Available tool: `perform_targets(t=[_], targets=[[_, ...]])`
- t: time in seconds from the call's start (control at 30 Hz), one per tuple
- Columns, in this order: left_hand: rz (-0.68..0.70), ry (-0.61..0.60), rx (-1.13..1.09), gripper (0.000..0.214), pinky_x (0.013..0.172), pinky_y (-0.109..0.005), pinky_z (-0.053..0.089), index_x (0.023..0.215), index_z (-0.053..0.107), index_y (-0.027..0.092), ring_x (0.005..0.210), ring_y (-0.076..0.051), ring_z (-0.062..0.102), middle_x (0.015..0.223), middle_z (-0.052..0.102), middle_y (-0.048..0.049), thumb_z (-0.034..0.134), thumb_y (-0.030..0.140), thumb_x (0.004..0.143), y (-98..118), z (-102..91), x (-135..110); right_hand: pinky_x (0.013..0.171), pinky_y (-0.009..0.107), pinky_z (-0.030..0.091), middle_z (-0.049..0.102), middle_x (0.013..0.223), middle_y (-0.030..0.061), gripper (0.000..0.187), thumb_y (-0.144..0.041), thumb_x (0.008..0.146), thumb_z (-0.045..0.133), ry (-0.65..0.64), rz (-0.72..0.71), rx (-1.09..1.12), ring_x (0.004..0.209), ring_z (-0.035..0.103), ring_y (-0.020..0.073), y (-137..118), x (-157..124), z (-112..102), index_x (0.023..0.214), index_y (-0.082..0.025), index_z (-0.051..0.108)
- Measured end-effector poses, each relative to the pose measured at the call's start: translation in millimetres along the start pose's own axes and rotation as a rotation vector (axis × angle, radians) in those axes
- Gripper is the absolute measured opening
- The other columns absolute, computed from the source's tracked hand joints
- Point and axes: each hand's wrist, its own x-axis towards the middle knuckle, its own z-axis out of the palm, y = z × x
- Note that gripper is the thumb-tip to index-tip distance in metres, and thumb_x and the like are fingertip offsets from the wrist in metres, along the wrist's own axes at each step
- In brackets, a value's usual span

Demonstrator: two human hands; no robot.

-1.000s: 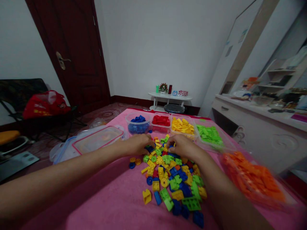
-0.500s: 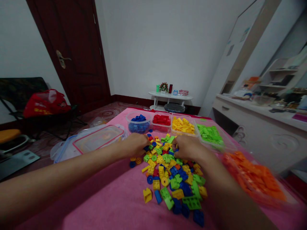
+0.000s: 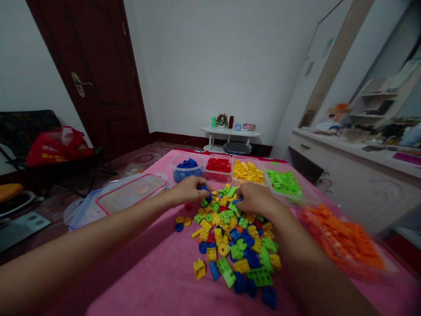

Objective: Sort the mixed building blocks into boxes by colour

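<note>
A loose pile of building blocks (image 3: 226, 215) in yellow, green, blue, red and orange lies on the pink cloth in front of me. At the pile's far left edge, my left hand (image 3: 190, 190) is closed with blue building blocks (image 3: 205, 191) at its fingertips. My right hand (image 3: 255, 198) reaches into the far right of the pile, its fingers curled together. A bit of blue block shows at those fingertips, mostly hidden by the hand. Beyond the hands stand clear tubs of blue blocks (image 3: 187, 169), red blocks (image 3: 219, 165), yellow blocks (image 3: 247, 171) and green blocks (image 3: 284, 183).
A clear tub of orange blocks (image 3: 345, 239) stands at the right, beside my right forearm. Clear lids (image 3: 131, 193) lie at the left of the pink cloth (image 3: 141, 267). A white side table (image 3: 230, 131) stands by the wall, and a long cabinet (image 3: 355, 171) runs along the right.
My left hand has lifted slightly, and blue blocks now show at its fingertips. A red block has come into sight below it. My right hand stays in nearly the same spot.
</note>
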Motion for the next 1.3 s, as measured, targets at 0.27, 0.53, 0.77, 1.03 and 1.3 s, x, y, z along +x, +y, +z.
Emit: perform_targets(t=[0.27, 0.53, 0.77, 1.03, 1.3], targets=[[-0.279, 0.012, -0.843, 0.027, 0.038, -0.013, 0.029, 0.072, 0.055, 0.014, 0.049, -0.007, 0.049, 0.064, 0.056, -0.0013, 0.065, 0.038, 0.067, 2, 5.3, 21, 0.058, 0.023, 0.036, 0.065, 0.070, 0.0035, 0.011, -0.026, 0.067, 0.056, 0.249, 0.003, 0.310, 0.067, 0.058, 0.0152, 28, 14, -2, 0.069, -0.018, 0.063], [0.143, 0.076, 0.533, 0.021, 0.058, -0.024, 0.037, 0.075, 0.074, 0.020, 0.066, -0.017, 0.058, 0.072, 0.068, -0.0042, 0.074, 0.033, 0.058, -23, 12.3, 37, 0.058, 0.024, 0.034, 0.065, 0.070, 0.0027, 0.010, -0.027, 0.067, 0.058, 0.305, -0.046, 0.391, 0.067, 0.057, 0.0152, 25, 15, 0, 0.068, -0.019, 0.064], [-0.092, 0.046, -0.125, 0.019, 0.045, -0.017, 0.034, 0.066, 0.065, 0.013, 0.052, -0.010, 0.052, 0.058, 0.059, -0.0023, 0.065, 0.032, 0.070, 2, 24.5, 34, 0.057, 0.024, 0.035, 0.066, 0.067, 0.0023, 0.009, -0.025, 0.067, 0.060, 0.365, -0.068, 0.451, 0.063, 0.056, 0.0145, 23, 12, -6, 0.066, -0.018, 0.065], [-0.322, -0.326, -1.350, 0.032, 0.044, -0.019, 0.051, 0.090, 0.057, 0.011, 0.061, -0.017, 0.066, 0.072, 0.064, -0.0093, 0.050, 0.042, 0.084, 23, 46.6, 25, 0.060, 0.024, 0.040, 0.069, 0.076, 0.0026, 0.015, -0.026, 0.069, 0.065, 0.477, -0.205, 0.652, 0.065, 0.057, 0.0130, -10, 2, -15, 0.081, -0.017, 0.070], [-0.345, -0.207, -1.234, 0.015, 0.027, -0.007, 0.017, 0.082, 0.054, 0.013, 0.038, -0.003, 0.043, 0.062, 0.054, -0.0010, 0.058, 0.027, 0.081, 17, 38.9, 32, 0.060, 0.026, 0.044, 0.070, 0.087, 0.0059, 0.022, -0.030, 0.073, 0.064, 0.600, -0.139, 0.714, 0.061, 0.059, 0.0130, -7, 3, -18, 0.090, -0.017, 0.070]])
